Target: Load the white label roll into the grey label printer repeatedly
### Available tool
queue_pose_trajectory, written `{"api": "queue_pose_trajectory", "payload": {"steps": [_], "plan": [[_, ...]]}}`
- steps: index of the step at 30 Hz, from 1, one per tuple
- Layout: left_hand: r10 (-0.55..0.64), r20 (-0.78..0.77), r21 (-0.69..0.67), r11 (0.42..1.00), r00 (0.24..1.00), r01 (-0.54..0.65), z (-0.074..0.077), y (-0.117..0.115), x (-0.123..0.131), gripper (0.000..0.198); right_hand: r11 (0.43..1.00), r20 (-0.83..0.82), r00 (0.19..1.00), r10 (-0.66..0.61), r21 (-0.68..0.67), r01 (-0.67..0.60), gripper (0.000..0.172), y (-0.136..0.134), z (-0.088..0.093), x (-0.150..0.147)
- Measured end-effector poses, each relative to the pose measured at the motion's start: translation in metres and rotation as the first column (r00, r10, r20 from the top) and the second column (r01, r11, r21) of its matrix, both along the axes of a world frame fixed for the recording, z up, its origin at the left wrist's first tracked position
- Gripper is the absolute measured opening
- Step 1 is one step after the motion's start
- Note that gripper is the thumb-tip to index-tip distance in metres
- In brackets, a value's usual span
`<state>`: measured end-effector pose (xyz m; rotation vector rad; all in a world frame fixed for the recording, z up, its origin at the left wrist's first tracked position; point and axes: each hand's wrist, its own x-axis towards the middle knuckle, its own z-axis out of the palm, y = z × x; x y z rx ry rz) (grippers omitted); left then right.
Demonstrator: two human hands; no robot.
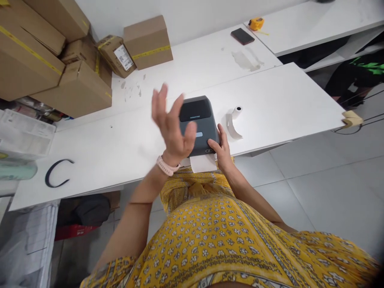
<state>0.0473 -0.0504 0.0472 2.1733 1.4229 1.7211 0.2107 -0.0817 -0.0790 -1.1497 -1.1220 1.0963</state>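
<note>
The left hand (174, 130) hovers, fingers spread wide, over the left side of the printer (204, 126) at the table's (279, 104) near edge, whose near right corner the right hand (223, 153) holds.

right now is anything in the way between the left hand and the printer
Nothing visible: the left hand, fingers spread, overlaps the left side of the printer in this view. The paper roll lies off to the right.

Wht tbl (276, 94) w/ printer (195, 110), roll (235, 113), prob. phone (242, 36)
</note>
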Motion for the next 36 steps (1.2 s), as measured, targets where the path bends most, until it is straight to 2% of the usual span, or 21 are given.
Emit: {"api": "queue_pose_trajectory", "payload": {"steps": [2, 4, 8, 10, 13, 16, 19, 22, 23, 25, 28, 30, 31, 33, 34, 36], "plan": [[-0.142, -0.084, -0.096, 0.986, 0.986, 0.133, 0.008, 0.022, 0.013, 0.055, 1.0, 0.036, 0.999, -0.011, 0.01, 0.011, 0.092, -0.001, 0.0, -0.001], [-0.251, -0.125, -0.194, 0.955, 0.96, 0.225, 0.008, 0.034, 0.023, 0.058, 0.999, 0.092, 0.995, -0.037, 0.032, 0.034, 0.09, -0.001, 0.0, -0.001], [-0.373, -0.287, -0.239, 0.92, 0.882, 0.311, 0.002, 0.034, 0.03, 0.069, 0.993, 0.205, 0.976, -0.074, 0.101, 0.055, 0.085, -0.001, -0.002, -0.001], [-0.37, -0.315, -0.227, 0.924, 0.874, 0.309, 0.004, 0.031, 0.03, 0.064, 0.989, 0.234, 0.967, -0.1, 0.127, 0.071, 0.083, -0.001, -0.003, -0.002], [-0.327, -0.174, -0.252, 0.926, 0.929, 0.279, 0.01, 0.027, 0.031, 0.049, 0.985, 0.25, 0.959, -0.132, 0.139, 0.099, 0.08, -0.003, -0.005, -0.004], [-0.366, -0.113, -0.284, 0.903, 0.924, 0.323, 0.009, 0.026, 0.031, 0.054, 0.987, 0.271, 0.954, -0.128, 0.133, 0.094, 0.078, -0.005, -0.005, -0.004], [-0.438, -0.235, -0.23, 0.892, 0.868, 0.388, 0.002, 0.03, 0.028, 0.069, 0.987, 0.246, 0.962, -0.118, 0.133, 0.087, 0.078, -0.006, -0.003, -0.004], [-0.43, -0.378, -0.182, 0.903, 0.82, 0.39, -0.004, 0.037, 0.026, 0.078, 0.99, 0.201, 0.975, -0.096, 0.118, 0.073, 0.079, -0.004, 0.0, -0.002], [-0.412, -0.384, -0.178, 0.911, 0.826, 0.372, -0.005, 0.039, 0.024, 0.076, 0.993, 0.189, 0.979, -0.073, 0.105, 0.054, 0.08, -0.003, 0.002, 0.0], [-0.338, -0.308, -0.161, 0.94, 0.889, 0.301, -0.009, 0.038, 0.02, 0.067, 0.997, 0.152, 0.988, -0.002, 0.078, -0.01, 0.083, -0.003, 0.006, 0.004], [-0.087, -0.029, -0.11, 0.99, 0.996, 0.083, -0.024, 0.016, 0.01, 0.048, 0.994, 0.13, 0.988, 0.078, 0.07, -0.087, 0.084, -0.007, 0.016, 0.01], [0.128, 0.197, -0.158, 0.983, 0.972, -0.098, -0.043, -0.013, 0.003, 0.039, 0.989, 0.191, 0.979, 0.063, 0.121, -0.087, 0.077, -0.012, 0.027, 0.014], [0.2, 0.286, -0.244, 0.961, 0.937, -0.131, -0.052, -0.031, 0.0, 0.035, 0.982, 0.244, 0.969, 0.046, 0.165, -0.088, 0.071, -0.015, 0.032, 0.016], [0.252, 0.398, -0.439, 0.897, 0.882, -0.057, -0.07, -0.065, -0.006, 0.032, 0.956, 0.345, 0.938, 0.01, 0.271, -0.11, 0.058, -0.016, 0.044, 0.018], [0.236, 0.444, -0.524, 0.851, 0.864, 0.037, -0.077, -0.081, -0.008, 0.035, 0.938, 0.386, 0.923, -0.002, 0.32, -0.131, 0.052, -0.015, 0.05, 0.018], [0.206, 0.515, -0.657, 0.718, 0.832, 0.229, -0.085, -0.104, -0.01, 0.039, 0.906, 0.438, 0.899, -0.008, 0.384, -0.178, 0.043, -0.009, 0.057, 0.017]]}}
